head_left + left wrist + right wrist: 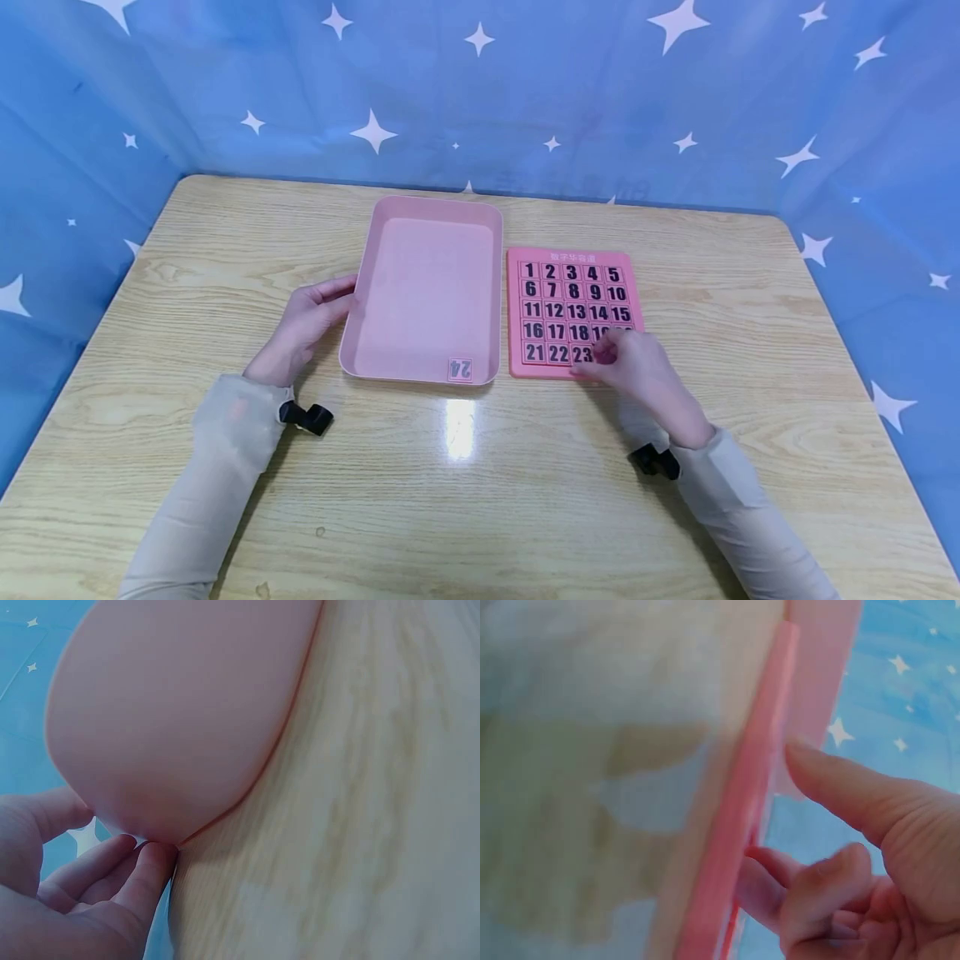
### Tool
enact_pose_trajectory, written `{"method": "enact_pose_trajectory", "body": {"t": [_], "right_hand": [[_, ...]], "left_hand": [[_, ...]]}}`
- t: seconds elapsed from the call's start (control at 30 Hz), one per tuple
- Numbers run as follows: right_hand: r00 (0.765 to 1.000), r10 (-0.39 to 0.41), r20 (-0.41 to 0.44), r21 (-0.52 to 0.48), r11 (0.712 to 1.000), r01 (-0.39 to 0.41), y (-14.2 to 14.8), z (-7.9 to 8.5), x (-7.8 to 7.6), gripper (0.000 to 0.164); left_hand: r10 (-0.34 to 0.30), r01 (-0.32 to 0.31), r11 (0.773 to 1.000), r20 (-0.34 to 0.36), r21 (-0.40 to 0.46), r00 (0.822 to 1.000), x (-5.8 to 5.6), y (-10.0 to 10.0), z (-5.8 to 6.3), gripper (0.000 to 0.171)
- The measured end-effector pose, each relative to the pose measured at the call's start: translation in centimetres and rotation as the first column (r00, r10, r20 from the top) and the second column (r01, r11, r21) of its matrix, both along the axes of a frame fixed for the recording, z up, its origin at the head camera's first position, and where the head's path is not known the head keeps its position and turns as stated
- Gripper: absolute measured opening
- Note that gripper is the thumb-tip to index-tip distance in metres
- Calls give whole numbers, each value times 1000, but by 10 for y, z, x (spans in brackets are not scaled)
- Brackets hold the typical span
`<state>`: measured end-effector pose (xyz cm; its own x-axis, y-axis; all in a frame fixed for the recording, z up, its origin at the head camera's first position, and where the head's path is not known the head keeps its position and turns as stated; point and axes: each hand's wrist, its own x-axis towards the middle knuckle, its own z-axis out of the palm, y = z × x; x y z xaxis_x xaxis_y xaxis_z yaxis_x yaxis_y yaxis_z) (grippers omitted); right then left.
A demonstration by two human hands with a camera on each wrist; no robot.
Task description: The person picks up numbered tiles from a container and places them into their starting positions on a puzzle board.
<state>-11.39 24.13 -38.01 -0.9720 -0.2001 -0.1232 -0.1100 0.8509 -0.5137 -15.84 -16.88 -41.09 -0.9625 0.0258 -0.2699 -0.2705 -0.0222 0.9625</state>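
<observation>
A pink tray [420,287] sits on the table with one tile marked 24 [460,370], upside down to the camera, at its near edge. My left hand [303,321] touches the tray's left side; in the left wrist view, thumb and fingertips meet the outside of the tray [180,727]. Right of the tray lies a pink number board [513,333] with rows of numbered tiles, 1 to 23 partly visible. Over its near right corner my right hand [645,371] has bent fingers touching the board [742,795]. No held tile shows between thumb and fingers; the corner spots are hidden.
The light wood table [465,508] spreads around tray and board. A blue curtain with white stars [420,92] hangs behind it and at both sides. Each wrist carries a black strap mount, the left one [306,417] and the right one [655,461].
</observation>
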Motion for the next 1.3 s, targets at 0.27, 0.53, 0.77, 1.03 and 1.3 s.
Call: {"method": "enact_pose_trajectory", "body": {"t": [0.27,0.53,0.77,1.03,1.3], "right_hand": [[996,89,-16,35,995,-88,5,3,-4,13],[985,107,-134,31,994,-103,-5,7,-6,13],[872,311,-377,-160,906,-392,-56,9,-13,19],[816,524,-243,-52,833,-551,-105,1,-22,29],[819,566,-95,189,818,-544,-126,7,-24,27]], "left_hand": [[-2,2,1000,2,-20,1000,-1,0,-1,47],[-5,5,1000,1,-8,1000,-1,0,1,48],[-6,6,999,0,-35,1000,0,0,0,47],[-10,10,1000,1,-2,1000,0,0,-2,48],[-13,13,999,6,-42,1000,0,-1,-1,47]]}}
